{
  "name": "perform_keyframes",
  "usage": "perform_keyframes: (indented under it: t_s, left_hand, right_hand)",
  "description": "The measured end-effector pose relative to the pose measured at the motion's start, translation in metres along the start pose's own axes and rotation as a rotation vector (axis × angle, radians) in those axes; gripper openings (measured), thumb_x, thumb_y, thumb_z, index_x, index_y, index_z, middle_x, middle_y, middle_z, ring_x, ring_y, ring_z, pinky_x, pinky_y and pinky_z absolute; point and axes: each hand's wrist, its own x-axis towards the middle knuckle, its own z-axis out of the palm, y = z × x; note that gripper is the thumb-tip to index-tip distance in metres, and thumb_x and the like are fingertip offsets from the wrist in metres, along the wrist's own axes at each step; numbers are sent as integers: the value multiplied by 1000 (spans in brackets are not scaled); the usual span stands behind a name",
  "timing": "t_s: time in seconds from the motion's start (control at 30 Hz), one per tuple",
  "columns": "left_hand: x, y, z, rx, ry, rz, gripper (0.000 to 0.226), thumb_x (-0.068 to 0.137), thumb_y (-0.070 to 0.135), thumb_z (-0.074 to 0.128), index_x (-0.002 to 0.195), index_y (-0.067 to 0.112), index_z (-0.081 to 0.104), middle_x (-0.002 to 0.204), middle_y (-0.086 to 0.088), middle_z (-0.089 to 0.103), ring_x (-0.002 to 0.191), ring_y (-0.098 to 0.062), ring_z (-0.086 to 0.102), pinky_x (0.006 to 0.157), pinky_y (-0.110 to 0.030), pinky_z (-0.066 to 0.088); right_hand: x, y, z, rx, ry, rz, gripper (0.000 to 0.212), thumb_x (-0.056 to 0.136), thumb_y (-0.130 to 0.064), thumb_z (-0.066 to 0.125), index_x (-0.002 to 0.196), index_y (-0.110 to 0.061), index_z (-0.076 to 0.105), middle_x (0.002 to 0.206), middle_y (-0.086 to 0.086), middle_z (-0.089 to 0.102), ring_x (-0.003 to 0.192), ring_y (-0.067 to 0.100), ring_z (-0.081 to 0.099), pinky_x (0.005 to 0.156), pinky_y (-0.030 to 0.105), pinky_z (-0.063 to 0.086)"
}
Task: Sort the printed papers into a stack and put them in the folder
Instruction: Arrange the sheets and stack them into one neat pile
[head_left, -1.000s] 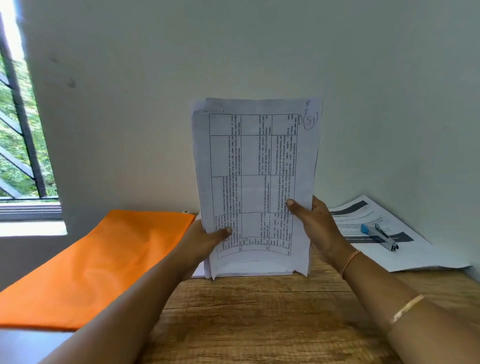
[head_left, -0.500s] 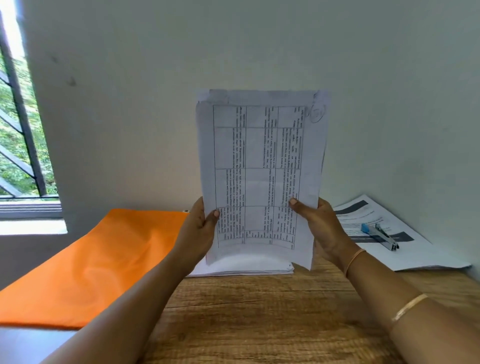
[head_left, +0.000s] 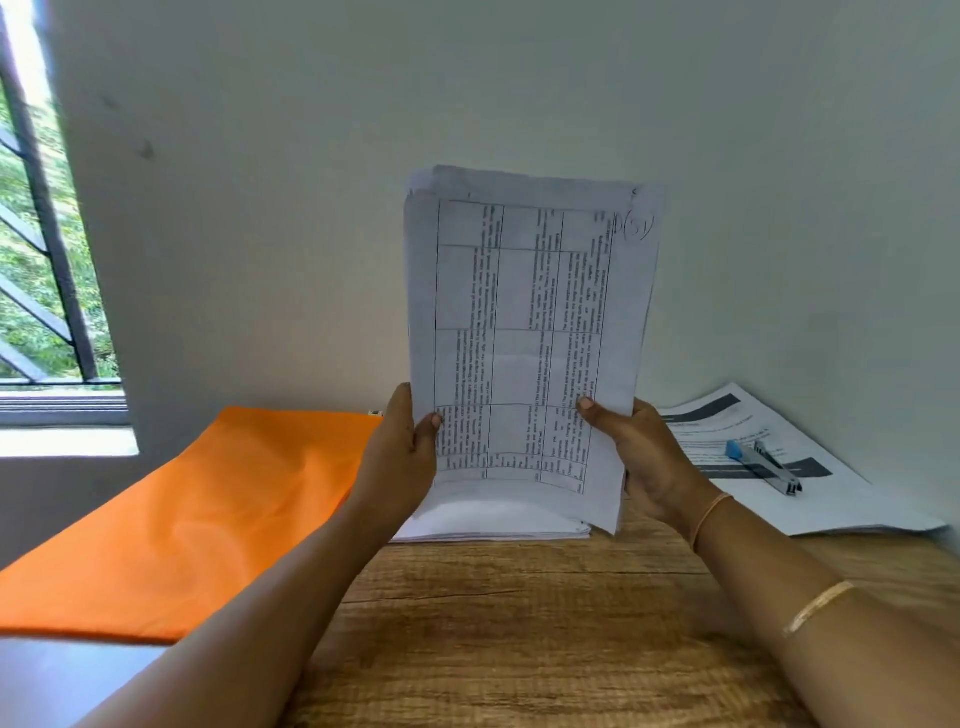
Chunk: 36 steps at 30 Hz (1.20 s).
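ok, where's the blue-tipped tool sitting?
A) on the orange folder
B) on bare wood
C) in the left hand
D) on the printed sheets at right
D: the blue-tipped tool lies on the printed sheets at the right, well apart from the orange folder.

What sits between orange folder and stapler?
Head view: a flat paper pile on the table, plus upright printed sheets held by left hand and right hand.
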Motion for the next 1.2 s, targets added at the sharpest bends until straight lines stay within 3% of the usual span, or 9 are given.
perform_keyframes:
  t_s: [0.1,0.17,0.27,0.43,0.6,0.8,1.0,1.07,1.2]
  left_hand:
    - [2,0,1,10,39,-14,18,99,9,40,116,16,41,99,10,54,89,-2,56,59,-9,47]
    - [2,-6,2,39,-26,-88,26,99,9,40,125,13,40,110,2,55,100,-14,55,69,-16,47]
    - [-1,-14,1,72,-90,-141,30,99,9,40,129,14,37,119,-1,53,106,-16,51,72,-19,44]
    - [2,-9,2,80,-19,-119,26,99,9,41,124,11,35,109,-2,53,95,-18,55,61,-15,44]
    - [0,-4,1,72,-8,-75,30,99,9,40,128,11,32,109,-1,53,95,-18,57,58,-11,45]
    - [2,2,-1,20,31,-14,21,99,7,38,115,19,31,101,8,52,89,-9,56,57,-13,51]
    - [0,-18,0,145,-55,-162,17,99,9,40,114,17,36,107,0,55,95,-18,57,57,-13,45]
    - [3,-16,-2,171,-9,-154,21,98,11,44,118,15,40,103,0,57,84,-15,57,55,-17,44]
    - [9,-12,-10,24,169,-234,32,90,18,62,117,20,45,103,-2,62,86,-18,61,61,-29,48]
  right_hand:
    - [2,-2,0,20,-12,-5,21,92,-12,56,112,-10,63,100,4,70,87,18,67,79,33,57]
    - [0,5,0,-33,-18,36,25,92,-15,57,116,-10,61,106,7,69,92,20,66,85,37,55]
    - [-2,12,-1,-94,-15,73,26,92,-18,58,116,-11,60,112,10,67,98,23,65,93,42,50]
    - [1,6,-3,-68,-20,54,19,92,-17,58,110,-16,62,104,4,69,96,20,66,88,37,52]
    - [-2,1,-2,-82,-16,29,18,91,-16,58,108,-16,63,103,2,70,95,18,66,86,35,53]
    - [-2,-5,0,-70,-58,-10,15,92,-17,57,104,-19,65,101,1,71,91,16,68,83,34,54]
    - [-6,5,0,-232,-43,77,12,90,-24,60,102,-22,63,113,7,67,105,24,63,99,44,47]
    - [-6,-1,2,-215,-40,78,13,91,-21,60,103,-20,64,111,6,68,102,23,64,96,43,49]
    - [-4,-11,7,-36,-38,176,18,93,-12,57,109,-12,63,101,6,70,89,23,66,75,38,54]
